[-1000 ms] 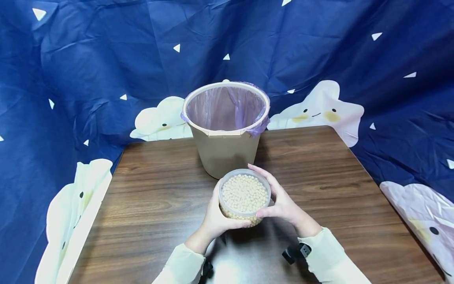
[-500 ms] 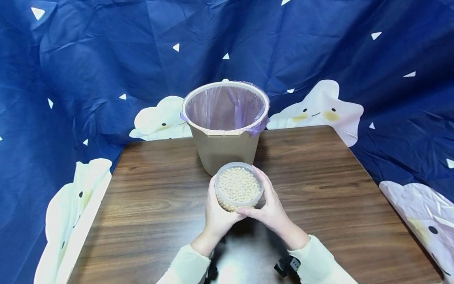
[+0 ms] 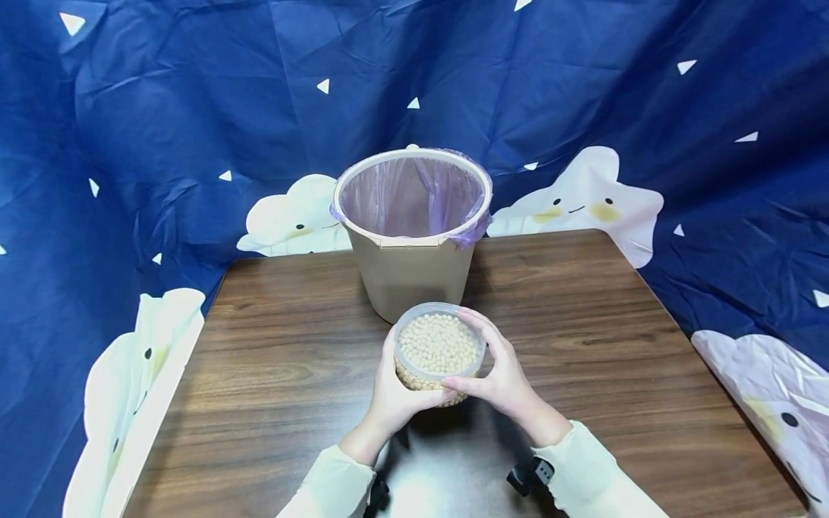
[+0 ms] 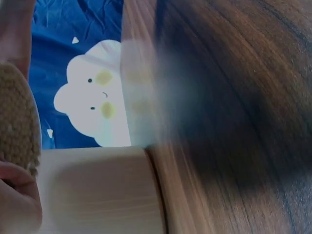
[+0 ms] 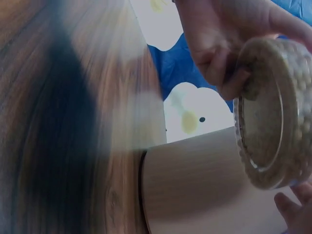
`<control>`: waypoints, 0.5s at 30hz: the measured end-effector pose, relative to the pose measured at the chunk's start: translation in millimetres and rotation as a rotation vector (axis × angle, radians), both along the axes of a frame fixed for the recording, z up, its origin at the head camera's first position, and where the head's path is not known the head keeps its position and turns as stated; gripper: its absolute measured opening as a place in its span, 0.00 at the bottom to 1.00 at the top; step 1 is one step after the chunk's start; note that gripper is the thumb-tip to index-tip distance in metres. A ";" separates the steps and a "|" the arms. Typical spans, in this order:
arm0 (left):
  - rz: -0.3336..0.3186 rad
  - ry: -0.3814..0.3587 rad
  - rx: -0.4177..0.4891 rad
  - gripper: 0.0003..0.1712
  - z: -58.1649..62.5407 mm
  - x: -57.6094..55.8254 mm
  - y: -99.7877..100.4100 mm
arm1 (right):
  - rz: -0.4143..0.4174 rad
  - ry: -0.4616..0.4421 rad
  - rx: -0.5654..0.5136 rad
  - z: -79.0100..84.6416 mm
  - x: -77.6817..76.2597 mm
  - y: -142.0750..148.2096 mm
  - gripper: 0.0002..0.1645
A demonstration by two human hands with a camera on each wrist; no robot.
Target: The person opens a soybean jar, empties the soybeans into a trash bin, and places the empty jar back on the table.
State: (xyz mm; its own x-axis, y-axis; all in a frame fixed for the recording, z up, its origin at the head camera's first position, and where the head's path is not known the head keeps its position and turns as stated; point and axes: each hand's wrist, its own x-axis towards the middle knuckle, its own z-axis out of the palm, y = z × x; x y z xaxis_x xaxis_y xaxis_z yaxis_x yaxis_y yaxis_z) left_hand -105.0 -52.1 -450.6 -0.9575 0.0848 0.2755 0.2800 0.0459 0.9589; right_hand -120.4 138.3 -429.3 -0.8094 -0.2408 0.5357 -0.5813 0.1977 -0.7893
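Both hands hold a round clear plastic tub (image 3: 439,385) filled with pale, round dried beans (image 3: 437,344). The left hand (image 3: 391,396) curls round its left side, thumb across the front. From the other side the right hand (image 3: 505,378) grips it, fingertips near the far rim and thumb at the front. The tub is above the table, in front of the bin. In the right wrist view the tub's underside (image 5: 263,122) shows, with fingers at both sides. The left wrist view catches only part of the tub (image 4: 17,119) at its left edge.
A beige bin (image 3: 414,277) with a thin purple liner (image 3: 447,191) stands at the back of the brown wood-grain table (image 3: 285,374). Its mouth faces up. A blue curtain (image 3: 194,108) with clouds and stars hangs behind and at both sides.
Held by both hands, the tub shifts left and away towards the bin, then comes back slightly nearer. The bin stays where it was.
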 end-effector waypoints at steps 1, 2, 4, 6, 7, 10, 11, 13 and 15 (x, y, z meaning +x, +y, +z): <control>-0.018 -0.006 0.009 0.66 0.0 0.0 -1.1 | 0.017 0.002 0.003 0.5 -0.9 1.7 0.54; -0.033 -0.010 0.016 0.66 0.1 -0.2 -2.1 | 0.033 0.006 0.003 1.1 -1.6 3.2 0.54; -0.063 -0.017 0.028 0.67 0.9 -0.4 -3.7 | 0.077 0.013 -0.003 1.8 -3.5 6.4 0.54; -0.090 -0.013 0.032 0.68 1.6 -1.2 -5.0 | 0.118 0.011 -0.005 2.9 -5.1 9.0 0.54; -0.101 -0.010 0.029 0.68 1.8 -1.7 -5.7 | 0.138 0.009 -0.006 3.3 -5.8 10.3 0.54; -0.130 -0.013 0.028 0.67 2.7 -2.3 -7.8 | 0.203 0.001 -0.024 3.0 -7.6 13.9 0.53; -0.144 -0.011 0.028 0.67 2.8 -2.6 -8.4 | 0.228 -0.010 -0.041 2.7 -8.0 15.1 0.52; -0.182 -0.014 0.047 0.67 2.9 -2.7 -9.7 | 0.279 -0.031 -0.088 1.3 -8.8 17.5 0.51; -0.221 -0.021 0.064 0.66 2.8 -2.6 -10.2 | 0.323 -0.052 -0.136 0.5 -9.5 19.2 0.51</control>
